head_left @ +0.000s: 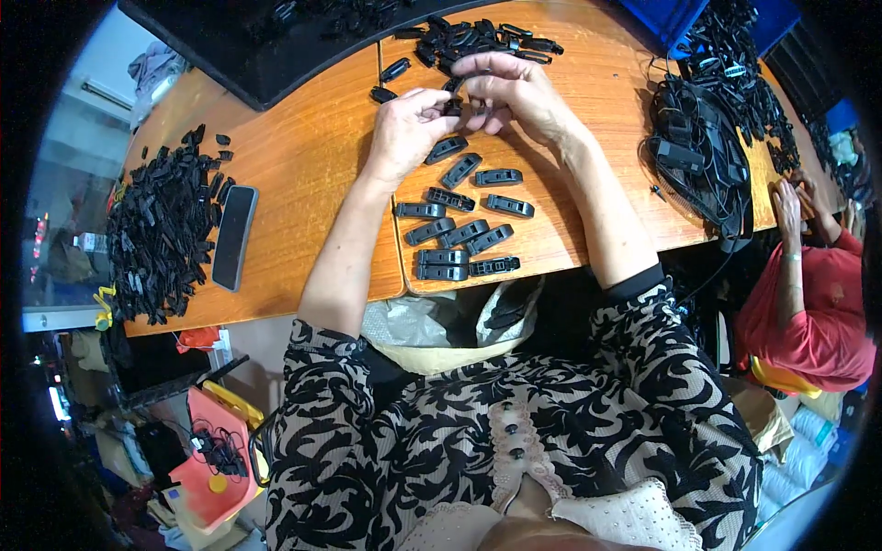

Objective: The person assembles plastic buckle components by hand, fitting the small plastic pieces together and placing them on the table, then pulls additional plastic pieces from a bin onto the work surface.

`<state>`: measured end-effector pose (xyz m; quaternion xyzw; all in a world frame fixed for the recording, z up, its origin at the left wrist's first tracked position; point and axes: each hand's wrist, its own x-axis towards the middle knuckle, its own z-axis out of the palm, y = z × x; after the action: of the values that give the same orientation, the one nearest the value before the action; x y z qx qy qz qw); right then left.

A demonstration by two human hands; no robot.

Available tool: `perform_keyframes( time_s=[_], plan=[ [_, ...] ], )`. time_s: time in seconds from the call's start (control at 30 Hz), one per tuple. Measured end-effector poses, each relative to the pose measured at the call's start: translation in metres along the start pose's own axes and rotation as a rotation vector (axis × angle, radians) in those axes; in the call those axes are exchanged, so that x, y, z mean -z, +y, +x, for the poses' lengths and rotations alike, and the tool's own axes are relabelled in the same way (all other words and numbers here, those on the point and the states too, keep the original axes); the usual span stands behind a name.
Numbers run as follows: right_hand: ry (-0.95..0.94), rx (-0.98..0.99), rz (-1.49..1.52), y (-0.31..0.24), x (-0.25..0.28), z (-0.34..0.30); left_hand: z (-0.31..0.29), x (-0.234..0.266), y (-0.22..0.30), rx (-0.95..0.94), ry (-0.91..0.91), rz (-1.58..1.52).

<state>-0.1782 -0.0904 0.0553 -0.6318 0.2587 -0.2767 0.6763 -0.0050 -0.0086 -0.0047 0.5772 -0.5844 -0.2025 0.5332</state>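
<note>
Above the table [299, 165], left hand [404, 135] pinches a half-hidden black part [451, 107]; grip of right hand [525, 99] is unclear.

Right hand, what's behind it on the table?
Beyond the right hand, a heap of black parts lies on the wooden table. What the hand itself covers can't be seen.

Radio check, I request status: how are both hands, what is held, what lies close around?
Left hand pinching small black part. Right hand close beside, grip unclear. Black casings on near side, loose black pile beyond; no plain obstruction.
</note>
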Motion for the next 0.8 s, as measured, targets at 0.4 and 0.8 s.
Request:
perform_keyframes(
  time_s=[0.4, 0.8],
  plan=[
    [0.008, -0.039, -0.180, 0.023, -0.001, 0.010, 0.000, 0.005, 0.010, 0.102, 0.003, 0.098],
    [-0.058, -0.249, -0.314, 0.020, 0.009, 0.014, -0.002, 0.009, 0.019, -0.053, -0.078, 0.125]
  ],
)
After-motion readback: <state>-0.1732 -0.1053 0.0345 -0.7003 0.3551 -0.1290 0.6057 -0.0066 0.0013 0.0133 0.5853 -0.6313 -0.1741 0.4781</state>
